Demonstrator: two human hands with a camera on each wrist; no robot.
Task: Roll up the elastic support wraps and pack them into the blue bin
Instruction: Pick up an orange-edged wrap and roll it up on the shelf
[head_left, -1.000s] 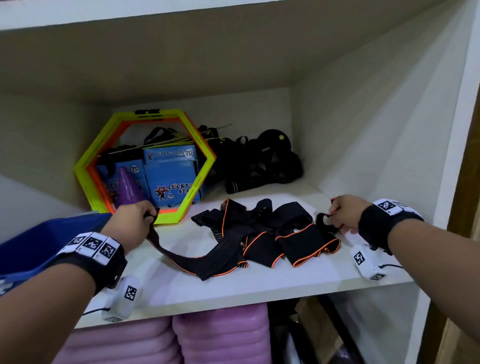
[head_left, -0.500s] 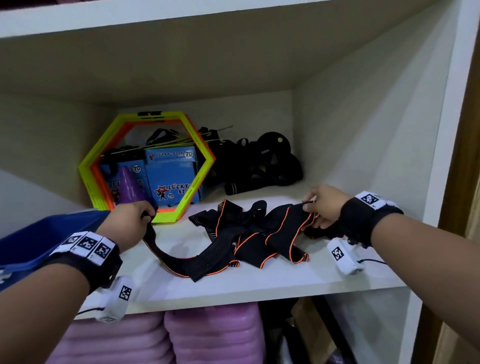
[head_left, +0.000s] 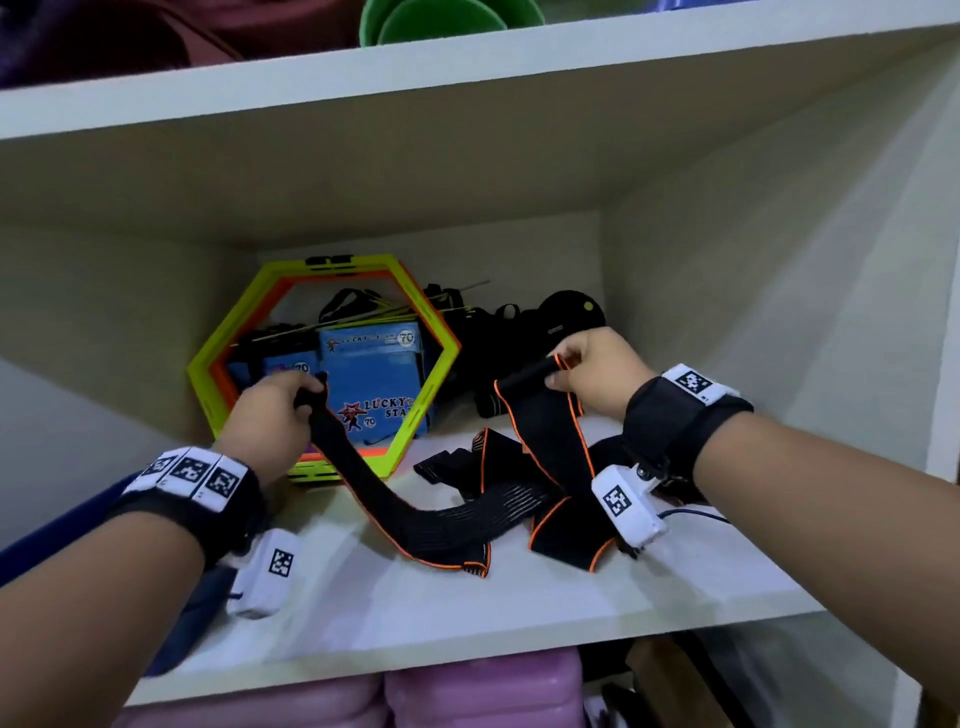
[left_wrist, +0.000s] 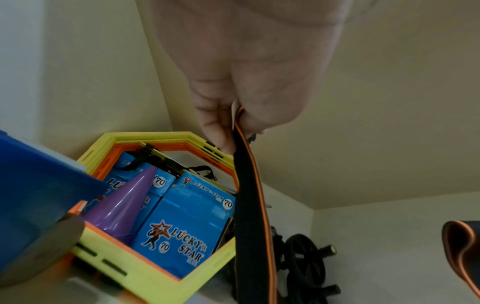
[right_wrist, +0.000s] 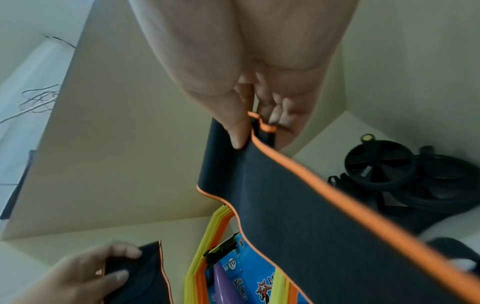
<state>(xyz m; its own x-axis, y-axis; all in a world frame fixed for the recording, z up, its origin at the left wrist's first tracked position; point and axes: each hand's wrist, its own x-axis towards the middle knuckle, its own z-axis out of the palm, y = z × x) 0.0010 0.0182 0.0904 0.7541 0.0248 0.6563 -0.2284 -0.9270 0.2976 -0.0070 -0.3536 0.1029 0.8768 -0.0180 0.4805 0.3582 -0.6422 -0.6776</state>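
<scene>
Black elastic support wraps with orange trim (head_left: 493, 499) lie tangled on the white shelf (head_left: 467, 613). My left hand (head_left: 280, 415) is raised at the left and pinches one wrap end (left_wrist: 249, 205), whose strap hangs down to the heap. My right hand (head_left: 592, 374) is raised at the right and pinches another folded end (right_wrist: 298, 205) between thumb and fingers. I cannot tell whether both ends belong to one wrap. The blue bin (head_left: 62, 525) sits at the far left, mostly hidden behind my left forearm; its wall (left_wrist: 39, 195) shows close to my left wrist.
Yellow and orange hexagon rings (head_left: 234, 332) lean at the back left, framing blue boxes (head_left: 374, 384) and a purple cone (left_wrist: 124, 207). A black wheel roller (head_left: 569, 312) and straps lie at the back right. The cabinet wall stands close on the right. Pink mats (head_left: 467, 691) fill the shelf below.
Both hands have risen off the shelf. My right hand moved left and up, lifting a wrap end out of the heap. My left hand raised its end in front of the hexagon rings.
</scene>
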